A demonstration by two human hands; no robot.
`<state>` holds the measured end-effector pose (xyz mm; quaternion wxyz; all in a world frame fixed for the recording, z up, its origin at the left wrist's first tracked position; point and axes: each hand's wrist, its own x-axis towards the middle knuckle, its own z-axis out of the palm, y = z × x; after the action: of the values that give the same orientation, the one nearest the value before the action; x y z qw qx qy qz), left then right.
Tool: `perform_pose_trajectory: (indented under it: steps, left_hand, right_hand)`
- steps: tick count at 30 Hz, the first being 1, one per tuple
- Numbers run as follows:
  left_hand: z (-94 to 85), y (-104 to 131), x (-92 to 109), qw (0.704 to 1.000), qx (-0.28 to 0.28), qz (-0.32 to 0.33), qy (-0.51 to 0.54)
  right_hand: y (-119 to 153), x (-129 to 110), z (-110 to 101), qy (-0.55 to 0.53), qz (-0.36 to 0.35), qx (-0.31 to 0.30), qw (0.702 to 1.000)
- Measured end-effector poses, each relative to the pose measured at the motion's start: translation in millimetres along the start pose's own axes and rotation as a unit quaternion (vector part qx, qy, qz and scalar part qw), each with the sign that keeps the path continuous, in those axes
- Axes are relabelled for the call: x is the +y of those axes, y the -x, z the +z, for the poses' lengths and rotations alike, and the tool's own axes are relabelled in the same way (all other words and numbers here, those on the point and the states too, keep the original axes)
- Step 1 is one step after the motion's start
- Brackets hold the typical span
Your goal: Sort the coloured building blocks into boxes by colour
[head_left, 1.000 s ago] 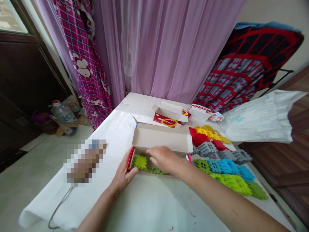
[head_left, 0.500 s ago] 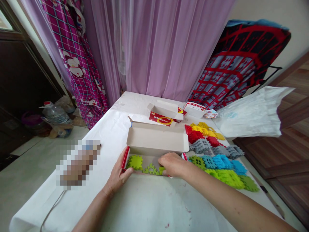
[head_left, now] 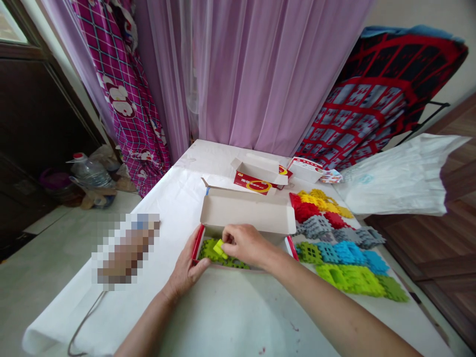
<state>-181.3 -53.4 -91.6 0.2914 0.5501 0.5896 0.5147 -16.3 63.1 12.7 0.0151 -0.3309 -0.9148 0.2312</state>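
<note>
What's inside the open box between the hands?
Green pieces lie at its left end; the right hand holds a yellow-green piece over them. That hand and forearm hide part of the inside.

Single head view, looking forward and down (fairly close) over white-covered table (head_left: pixel 219 317), facing pleated lilac curtain (head_left: pixel 256 74).

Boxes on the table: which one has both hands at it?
The nearest box, its lid raised: the left hand holds its left end, and the right hand holds a bright green piece at its opening. Neither hand touches the boxes behind.
</note>
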Motion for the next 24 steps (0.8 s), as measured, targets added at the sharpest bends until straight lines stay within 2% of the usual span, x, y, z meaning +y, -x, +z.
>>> perform_pose_trajectory:
  steps: [4,7,10,13,16,20,22,24]
  left_hand:
    - [-1.4,0,-1,1.0,-0.002,-0.009,-0.003]
    - [-1.7,1,-1,1.0,0.001,-0.012,-0.01]
    - [-1.3,1,0,1.0,0.004,-0.011,-0.011]
    - [-1.5,1,0,1.0,0.002,-0.006,-0.014]
    - [-3.2,0,-2,1.0,0.006,-0.007,-0.024]
    - [-5.3,-1,-10,0.999,0.02,-0.014,-0.035]
    - [-5.7,-2,-14,0.998,0.028,-0.014,-0.047]
    - [-5.9,-4,-17,0.997,0.041,-0.013,-0.061]
  right_hand:
    - [-11,-15,19,0.027,0.037,0.005,0.999]
    - [-12,-20,21,0.05,0.036,-0.002,0.998]
    - [-2,-20,11,0.063,0.026,0.003,0.998]
    - [19,-10,-12,0.058,0.027,0.015,0.998]
    - [50,21,-49,0.048,0.05,0.031,0.997]
    - [101,87,-97,0.067,0.147,0.125,0.979]
    - [124,119,-108,0.109,0.185,0.129,0.968]
    - [140,143,-105,0.152,0.181,0.082,0.968]
